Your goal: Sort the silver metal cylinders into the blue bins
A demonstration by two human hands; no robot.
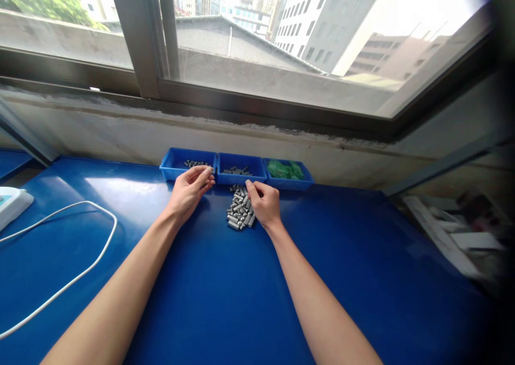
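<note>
My left hand [190, 189] is in front of the left blue bin [170, 166], thumb and fingertips pinched together. Whatever it may hold is too small to name. Inside that bin lie small dark metal pieces [192, 163]. Over the right side of a pile of grey metal cylinders [238, 212] is my right hand [265, 203], its fingers curled in and the thumb pressed on them. Its grip hides anything within. Behind the pile, the middle blue bin [241, 180] contains slim dark metal parts [236, 170].
A third blue bin [287, 184] holds green plastic-looking material [285, 169]. On the left, a white cable [109, 241] loops across the blue table [225, 300] near a white device [14, 204]. The wall [225, 134] and window stand behind the bins.
</note>
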